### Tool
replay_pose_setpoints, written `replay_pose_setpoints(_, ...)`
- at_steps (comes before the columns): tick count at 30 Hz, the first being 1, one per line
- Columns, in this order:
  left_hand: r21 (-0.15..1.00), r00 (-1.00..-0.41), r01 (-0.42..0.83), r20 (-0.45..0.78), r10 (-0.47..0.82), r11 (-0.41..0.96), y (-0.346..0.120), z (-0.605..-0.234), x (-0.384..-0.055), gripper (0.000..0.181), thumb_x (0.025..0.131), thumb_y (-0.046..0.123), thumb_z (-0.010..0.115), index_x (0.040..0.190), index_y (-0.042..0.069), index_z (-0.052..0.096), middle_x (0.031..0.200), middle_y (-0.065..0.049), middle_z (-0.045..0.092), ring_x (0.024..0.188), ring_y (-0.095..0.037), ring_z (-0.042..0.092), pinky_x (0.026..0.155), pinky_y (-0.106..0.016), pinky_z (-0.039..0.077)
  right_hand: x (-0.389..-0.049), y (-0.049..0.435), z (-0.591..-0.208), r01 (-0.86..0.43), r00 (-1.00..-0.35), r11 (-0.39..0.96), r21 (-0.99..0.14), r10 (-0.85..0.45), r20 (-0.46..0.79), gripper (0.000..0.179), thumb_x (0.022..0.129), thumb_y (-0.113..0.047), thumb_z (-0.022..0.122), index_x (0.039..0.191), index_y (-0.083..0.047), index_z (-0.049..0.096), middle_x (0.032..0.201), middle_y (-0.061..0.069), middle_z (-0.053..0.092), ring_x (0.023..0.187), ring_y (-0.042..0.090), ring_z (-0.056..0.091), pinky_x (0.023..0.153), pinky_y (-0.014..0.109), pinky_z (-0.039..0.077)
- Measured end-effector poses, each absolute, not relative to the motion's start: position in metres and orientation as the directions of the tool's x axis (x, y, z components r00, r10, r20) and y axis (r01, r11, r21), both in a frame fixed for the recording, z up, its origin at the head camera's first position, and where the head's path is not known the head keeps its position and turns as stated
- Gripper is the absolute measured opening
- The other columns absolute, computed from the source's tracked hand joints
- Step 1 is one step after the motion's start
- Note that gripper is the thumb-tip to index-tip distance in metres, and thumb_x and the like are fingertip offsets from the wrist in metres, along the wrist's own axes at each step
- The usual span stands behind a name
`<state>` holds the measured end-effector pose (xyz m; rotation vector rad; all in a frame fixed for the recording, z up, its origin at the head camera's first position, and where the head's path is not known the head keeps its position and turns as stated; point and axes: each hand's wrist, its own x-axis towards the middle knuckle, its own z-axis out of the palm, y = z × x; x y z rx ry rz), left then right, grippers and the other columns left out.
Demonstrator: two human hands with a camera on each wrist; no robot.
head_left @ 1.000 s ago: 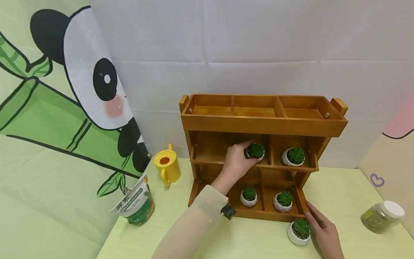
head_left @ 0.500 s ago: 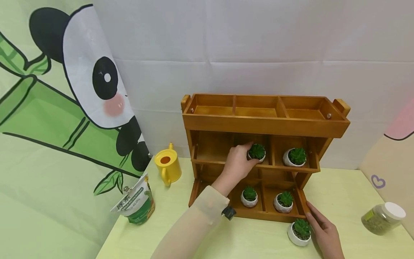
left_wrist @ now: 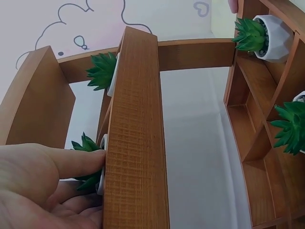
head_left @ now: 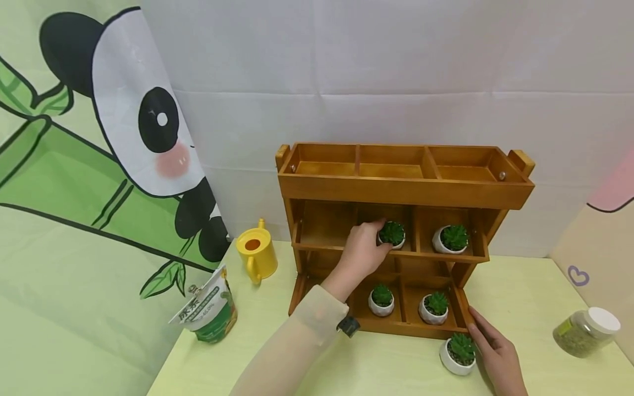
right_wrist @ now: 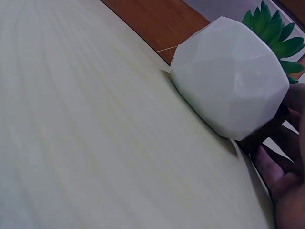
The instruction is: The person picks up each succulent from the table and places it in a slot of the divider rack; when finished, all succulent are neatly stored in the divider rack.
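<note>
My left hand [head_left: 364, 250] reaches into the middle tier of a brown wooden shelf [head_left: 403, 190]. Thumb and fingers grip the white pot of a small succulent [head_left: 392, 233] in the centre compartment. In the left wrist view, the tier's front board hides part of that pot. Against the right front corner of the bottom tier, my right hand [head_left: 497, 352] rests with fairly straight fingers. Just left of it, another potted succulent [head_left: 458, 356] stands on the table; its faceted white pot [right_wrist: 231, 78] fills much of the right wrist view, with some fingers behind it.
One potted succulent [head_left: 451, 239] sits in the middle tier's right compartment; two more, a centre succulent [head_left: 381, 301] and a right succulent [head_left: 433, 308], occupy the bottom tier. A yellow watering can [head_left: 257, 256] and clipped bag [head_left: 210, 311] stand left, a lidded jar [head_left: 586, 331] right.
The succulent in my left hand sits very slightly lower in its compartment, and the left thumb has shifted a little down with it. My right hand has kept its place.
</note>
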<state>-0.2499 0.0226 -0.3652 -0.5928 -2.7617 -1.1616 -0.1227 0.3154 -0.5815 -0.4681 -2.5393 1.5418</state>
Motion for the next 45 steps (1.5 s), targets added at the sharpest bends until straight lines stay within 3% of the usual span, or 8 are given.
replay_pose_setpoints(9, 0.674, -0.910, 0.410, 0.257, 0.325, 0.614, 0.020, -0.367, -0.247, 0.056, 0.098, 0.014, 0.075, 0.149, 0.004, 0.057, 0.142, -0.012, 0.064, 0.126, -0.025, 0.063, 0.100, -0.037, 0.055, -0.121, 0.316, -0.580, 0.208, -0.943, 0.426, -0.880, 0.327, -0.065, 0.066, 0.104, -0.057, 0.055, 0.158, -0.021, 0.048, 0.159, 0.010, 0.044, 0.123, -0.013, 0.041, 0.086, 0.000, 0.038)
replay_pose_setpoints(15, 0.741, -0.891, 0.453, 0.351, 0.289, 0.495, 0.009, -0.374, -0.239, 0.060, 0.095, 0.013, 0.078, 0.150, 0.002, 0.056, 0.145, -0.012, 0.060, 0.122, -0.022, 0.066, 0.098, -0.033, 0.056, -0.122, 0.315, -0.579, 0.189, -0.945, 0.438, -0.879, 0.323, -0.043, 0.065, 0.104, -0.056, 0.056, 0.158, -0.021, 0.050, 0.158, 0.010, 0.046, 0.119, -0.017, 0.041, 0.086, -0.001, 0.038)
replay_pose_setpoints(23, 0.768, -0.831, 0.555, 0.500, 0.242, 0.319, -0.003, -0.390, -0.219, 0.060, 0.095, 0.010, 0.075, 0.151, 0.002, 0.054, 0.151, -0.010, 0.056, 0.138, -0.024, 0.053, 0.111, -0.039, 0.047, -0.123, 0.313, -0.577, 0.172, -0.949, 0.441, -0.881, 0.314, -0.027, 0.063, 0.105, -0.055, 0.055, 0.158, -0.021, 0.050, 0.158, 0.010, 0.045, 0.118, -0.019, 0.039, 0.087, -0.001, 0.037)
replay_pose_setpoints(33, 0.813, -0.831, 0.554, 0.527, 0.175, 0.179, -0.006, -0.411, -0.201, 0.057, 0.099, 0.007, 0.069, 0.153, 0.007, 0.052, 0.154, -0.003, 0.053, 0.142, -0.019, 0.048, 0.114, -0.034, 0.042, -0.122, 0.313, -0.578, 0.179, -0.947, 0.439, -0.880, 0.321, -0.032, 0.064, 0.105, -0.055, 0.054, 0.157, -0.018, 0.049, 0.158, 0.011, 0.045, 0.118, -0.018, 0.040, 0.087, 0.000, 0.039)
replay_pose_setpoints(45, 0.775, -0.775, 0.626, 0.608, 0.172, 0.083, -0.005, -0.436, -0.178, 0.049, 0.099, 0.004, 0.069, 0.147, 0.005, 0.058, 0.148, -0.008, 0.059, 0.138, -0.022, 0.054, 0.111, -0.040, 0.045, -0.122, 0.313, -0.578, 0.184, -0.946, 0.440, -0.879, 0.321, -0.037, 0.065, 0.105, -0.055, 0.054, 0.158, -0.018, 0.049, 0.158, 0.011, 0.045, 0.118, -0.018, 0.039, 0.087, -0.001, 0.037)
